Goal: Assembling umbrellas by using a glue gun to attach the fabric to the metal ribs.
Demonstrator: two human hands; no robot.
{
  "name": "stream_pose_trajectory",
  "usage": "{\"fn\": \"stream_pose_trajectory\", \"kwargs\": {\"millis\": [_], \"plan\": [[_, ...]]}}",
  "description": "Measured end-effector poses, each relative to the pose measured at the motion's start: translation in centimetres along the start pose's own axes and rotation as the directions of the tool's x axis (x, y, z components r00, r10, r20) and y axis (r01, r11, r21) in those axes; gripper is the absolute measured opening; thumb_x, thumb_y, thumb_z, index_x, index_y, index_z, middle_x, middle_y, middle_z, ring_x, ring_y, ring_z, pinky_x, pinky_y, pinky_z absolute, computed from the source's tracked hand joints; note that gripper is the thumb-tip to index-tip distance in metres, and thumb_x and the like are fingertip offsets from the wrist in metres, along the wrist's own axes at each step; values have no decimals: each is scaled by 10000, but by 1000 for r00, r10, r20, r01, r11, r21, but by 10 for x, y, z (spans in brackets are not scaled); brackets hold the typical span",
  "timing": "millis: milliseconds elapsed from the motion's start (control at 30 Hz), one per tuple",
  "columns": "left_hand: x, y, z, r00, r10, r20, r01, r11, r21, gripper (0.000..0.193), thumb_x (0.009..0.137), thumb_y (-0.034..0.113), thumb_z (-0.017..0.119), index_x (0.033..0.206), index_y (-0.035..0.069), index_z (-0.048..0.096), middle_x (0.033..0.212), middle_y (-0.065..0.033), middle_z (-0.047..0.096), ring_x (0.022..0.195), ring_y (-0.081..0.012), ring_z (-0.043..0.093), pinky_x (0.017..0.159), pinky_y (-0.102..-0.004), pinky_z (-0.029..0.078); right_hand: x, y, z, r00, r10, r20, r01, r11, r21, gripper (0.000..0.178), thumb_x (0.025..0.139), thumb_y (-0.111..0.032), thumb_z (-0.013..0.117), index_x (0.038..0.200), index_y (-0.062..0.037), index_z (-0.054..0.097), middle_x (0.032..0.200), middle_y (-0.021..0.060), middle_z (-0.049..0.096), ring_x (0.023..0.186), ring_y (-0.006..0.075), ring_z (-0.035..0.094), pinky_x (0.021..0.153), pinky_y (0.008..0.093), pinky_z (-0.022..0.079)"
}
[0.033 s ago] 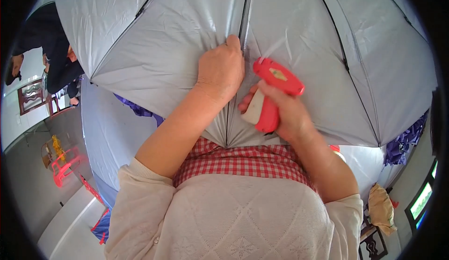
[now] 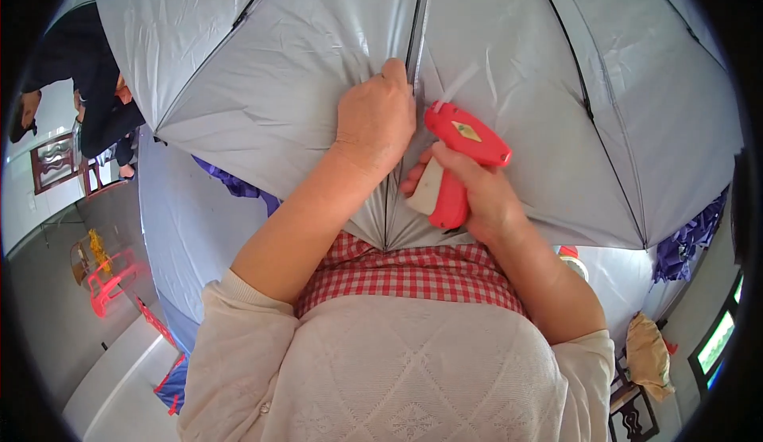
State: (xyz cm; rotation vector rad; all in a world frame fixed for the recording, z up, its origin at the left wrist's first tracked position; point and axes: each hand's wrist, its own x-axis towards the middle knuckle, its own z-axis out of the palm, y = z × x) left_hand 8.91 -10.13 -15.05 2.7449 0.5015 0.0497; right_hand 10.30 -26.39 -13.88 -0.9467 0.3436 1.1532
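Note:
A silver-grey umbrella canopy, its inside toward me, spreads over my lap with thin black ribs running to its near edge. My left hand is closed at the middle rib, pinching the cloth there; its fingertips are partly hidden. My right hand grips a red tagging gun with a cream-white trigger, fingers wrapped round the handle. A clear plastic strip sticks up from the gun's front end. The gun is just right of my left hand, apart from it.
Purple folded cloth shows past the canopy's right edge. A person in dark clothes is at the far left. A red plastic chair stands on the floor at left. At lower right lies a tan bag.
My right hand and the tagging gun have shifted slightly left and down. My left hand has stayed at the rib.

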Motion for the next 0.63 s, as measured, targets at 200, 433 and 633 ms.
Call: {"fn": "stream_pose_trajectory", "kwargs": {"millis": [200, 433, 633], "plan": [[-19, -6, -10, 940, -294, 173, 330, 656, -679, 99, 846, 4, 619, 892, -14, 533, 697, -84, 598, 574, -168, 581, 543, -289, 481, 10, -8, 7, 996, -89, 17, 89, 996, -4, 267, 889, -247, 607, 966, 7, 584, 834, 160, 647, 757, 289, 671, 680, 405, 557], [-22, -8, -16, 923, -311, 227, 369, 547, -751, 82, 851, -2, 626, 915, -29, 584, 727, -49, 604, 601, -95, 555, 524, -243, 463, 9, -9, 5, 999, -6, 49, 7, 1000, -6, 272, 869, -241, 635, 949, 15, 591, 827, 161, 645, 725, 296, 673, 652, 406, 562], [-22, -8, -10, 914, -343, 219, 380, 529, -759, 98, 847, 14, 637, 922, -36, 597, 731, -52, 614, 607, -95, 563, 521, -239, 460, 7, -10, 8, 1000, -23, 11, 24, 995, -100, 313, 852, -233, 660, 1043, -1, 576, 861, 158, 646, 732, 297, 673, 664, 411, 561]]}}
